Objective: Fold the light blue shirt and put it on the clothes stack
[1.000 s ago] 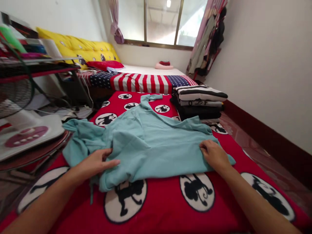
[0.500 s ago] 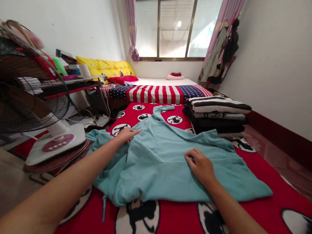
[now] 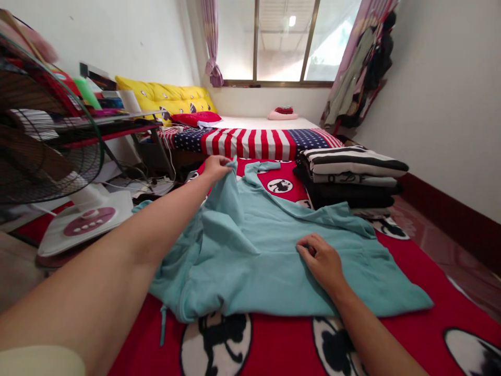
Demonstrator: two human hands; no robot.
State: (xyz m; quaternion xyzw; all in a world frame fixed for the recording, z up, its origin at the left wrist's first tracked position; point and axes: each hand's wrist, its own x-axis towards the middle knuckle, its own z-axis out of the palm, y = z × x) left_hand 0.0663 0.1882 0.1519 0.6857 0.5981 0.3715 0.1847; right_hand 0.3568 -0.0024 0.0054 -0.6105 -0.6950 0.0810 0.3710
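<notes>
Teal cloth garment with a thin drawstring (image 3: 274,282): spread wrinkled and partly folded over itself on the red blanket with black figures in white circles (image 3: 282,339); its near-left part is bunched, and the inner layers are hidden.
Left hand (image 3: 216,168): fingers closed on a pinch of the garment, raised into a peak at its far-left part; the exact hold of the fingertips is too small to see.
Right hand (image 3: 321,261): lying on the garment's middle with fingers loosely curled; whether any cloth is caught beneath them cannot be told.
Pale yellow sleeve (image 3: 41,361): cut off at the lower corner, left of the garment; the bare left forearm covers part of the cloth.
Stack of folded striped, grey and black clothes (image 3: 348,193): just beyond the garment's far-right side; printed letters on a grey layer are partly covered.
White-based fan with a wire cage (image 3: 88,201): left of the garment, cut off by the picture's edge.
Tabletop (image 3: 129,116): beyond the garment on the left, bearing a white upright cylinder (image 3: 129,101) and a green tube-like object (image 3: 86,93); other items are blurred behind the cage.
</notes>
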